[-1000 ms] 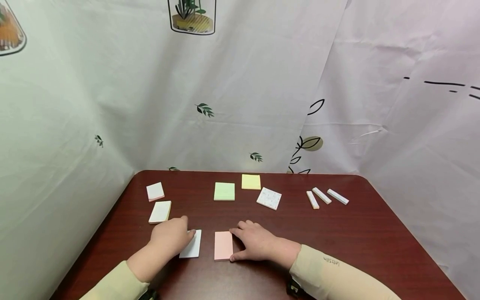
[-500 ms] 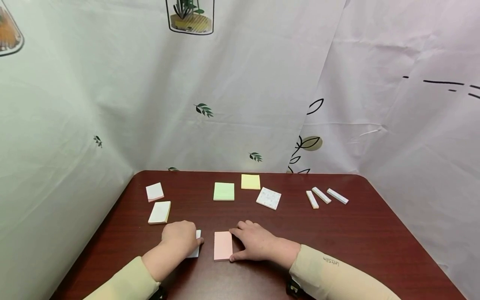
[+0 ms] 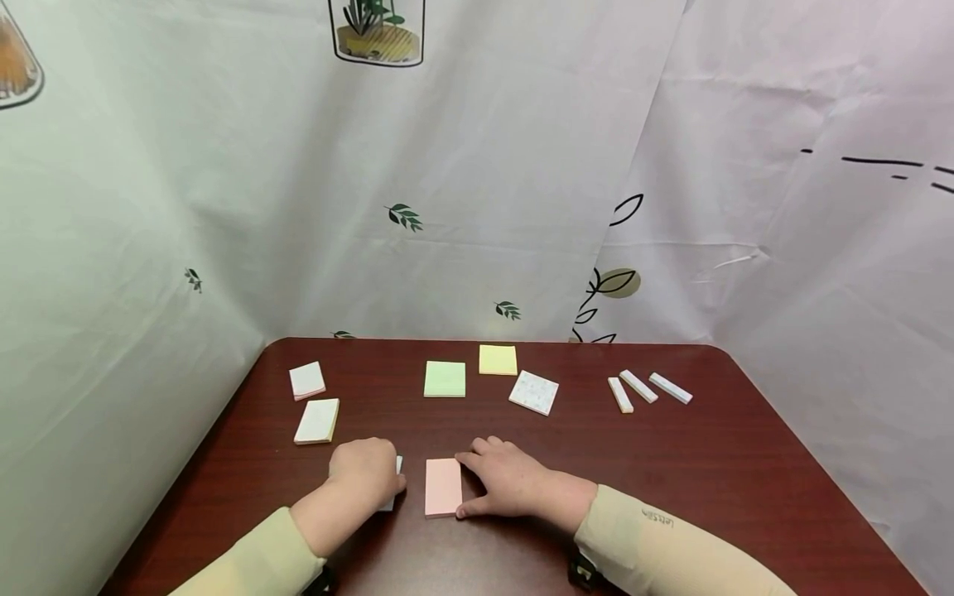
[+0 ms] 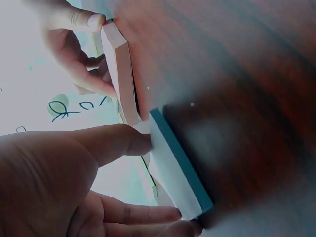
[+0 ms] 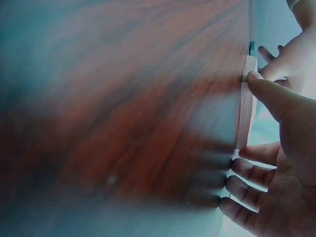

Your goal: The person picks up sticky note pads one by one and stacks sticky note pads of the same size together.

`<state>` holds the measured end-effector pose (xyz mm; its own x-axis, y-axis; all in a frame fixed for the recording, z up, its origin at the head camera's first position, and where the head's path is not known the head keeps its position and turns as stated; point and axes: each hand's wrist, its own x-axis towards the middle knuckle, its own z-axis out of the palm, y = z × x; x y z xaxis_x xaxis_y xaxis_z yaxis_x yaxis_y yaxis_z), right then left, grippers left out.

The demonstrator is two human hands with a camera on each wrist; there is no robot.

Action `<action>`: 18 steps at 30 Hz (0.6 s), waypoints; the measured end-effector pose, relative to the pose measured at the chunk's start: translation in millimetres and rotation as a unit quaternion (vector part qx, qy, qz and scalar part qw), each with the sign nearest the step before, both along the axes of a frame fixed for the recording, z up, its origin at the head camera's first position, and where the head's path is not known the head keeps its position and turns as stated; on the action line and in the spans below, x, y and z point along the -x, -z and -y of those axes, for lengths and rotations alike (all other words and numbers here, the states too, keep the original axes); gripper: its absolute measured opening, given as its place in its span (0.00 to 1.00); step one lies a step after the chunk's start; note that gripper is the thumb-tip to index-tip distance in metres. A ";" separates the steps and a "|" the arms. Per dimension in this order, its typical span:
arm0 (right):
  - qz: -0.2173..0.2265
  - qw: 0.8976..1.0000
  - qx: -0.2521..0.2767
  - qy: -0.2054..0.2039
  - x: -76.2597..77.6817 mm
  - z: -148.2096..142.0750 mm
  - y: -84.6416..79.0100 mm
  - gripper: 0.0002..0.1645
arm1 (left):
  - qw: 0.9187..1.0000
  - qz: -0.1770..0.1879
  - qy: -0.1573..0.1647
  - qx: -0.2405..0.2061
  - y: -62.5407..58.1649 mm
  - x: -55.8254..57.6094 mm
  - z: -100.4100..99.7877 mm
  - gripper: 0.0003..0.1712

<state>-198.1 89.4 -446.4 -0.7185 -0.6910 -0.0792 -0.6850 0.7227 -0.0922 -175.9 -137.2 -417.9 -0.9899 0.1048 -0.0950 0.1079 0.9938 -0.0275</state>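
Observation:
My left hand (image 3: 365, 472) covers most of a pale blue sticky note pad (image 4: 174, 173) lying on the table. In the left wrist view the thumb presses one end of that pad and the fingers reach the other, pinching it; its side edge looks teal. To its right, a small gap away, lies a pink sticky note pad (image 3: 444, 488). My right hand (image 3: 507, 480) holds this pink pad from the right, thumb at the near corner and index finger at the far corner. The other right fingers are spread on the table, as the right wrist view shows.
Two white-topped pads, one farther back (image 3: 307, 381) and one nearer (image 3: 317, 422), lie at the left. Behind the hands are green (image 3: 445, 379), yellow (image 3: 498, 360) and patterned white (image 3: 534, 393) pads. Slim white strips (image 3: 638, 386) lie right on the brown table (image 3: 708, 480).
My left hand has shifted right over the pale blue pad, now hiding most of it, and its thumb has come to the pad's right side. The right hand and pink pad stay put.

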 end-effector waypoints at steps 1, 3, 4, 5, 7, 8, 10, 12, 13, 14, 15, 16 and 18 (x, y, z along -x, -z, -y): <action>-0.001 1.000 0.000 0.000 0.0 0.0 0.1 0.46 | 1.000 0.001 -0.001 -0.005 0.2 0.0 -0.4 0.20; -0.001 1.000 0.000 0.001 -0.3 0.2 0.0 0.46 | 1.000 0.001 -0.002 -0.013 1.2 -0.2 -1.0 0.18; -0.002 1.000 0.001 0.002 -0.5 0.3 -0.1 0.46 | 1.000 0.000 -0.002 -0.016 1.7 -0.1 -1.1 0.18; -0.002 1.000 0.002 0.002 -0.6 0.3 -0.1 0.46 | 1.000 -0.002 0.000 -0.018 2.2 -0.1 -1.3 0.18; -0.002 1.000 0.002 0.003 -0.6 0.4 0.1 0.46 | 1.000 -0.001 0.000 -0.024 3.5 0.4 -1.4 0.17; -0.002 1.000 0.003 0.003 -0.7 0.4 0.2 0.46 | 1.000 -0.001 0.000 -0.026 4.1 0.8 -1.2 0.17; -0.002 1.000 0.003 0.003 -0.6 0.4 0.3 0.46 | 1.000 0.000 -0.002 -0.031 4.9 1.6 -0.8 0.16; -0.002 1.000 0.002 0.003 -0.3 0.4 0.8 0.46 | 0.999 0.001 -0.006 -0.035 4.9 2.3 -0.3 0.14; -0.002 1.000 0.001 0.003 -0.1 0.3 1.0 0.46 | 0.999 0.001 -0.007 -0.036 4.6 2.5 0.0 0.13; -0.001 1.000 0.000 0.004 0.1 0.2 1.2 0.46 | 0.999 0.002 -0.008 -0.036 4.1 2.6 0.2 0.13; -0.001 1.000 0.000 0.004 0.3 0.2 1.3 0.46 | 0.999 0.003 -0.008 -0.036 3.4 2.5 0.2 0.13; -0.001 1.000 -0.001 0.004 0.6 0.0 1.6 0.46 | 0.999 0.004 -0.009 -0.035 2.8 2.4 0.4 0.13; -0.001 1.000 -0.002 0.004 1.1 -0.1 2.1 0.46 | 0.999 0.006 -0.008 -0.032 1.3 2.1 0.4 0.14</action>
<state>-199.1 89.5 -448.6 -0.7244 -0.6845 -0.0818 -0.6789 0.7290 -0.0879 -178.0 -137.6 -419.2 -0.9904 0.0952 -0.1004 0.0919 0.9951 0.0374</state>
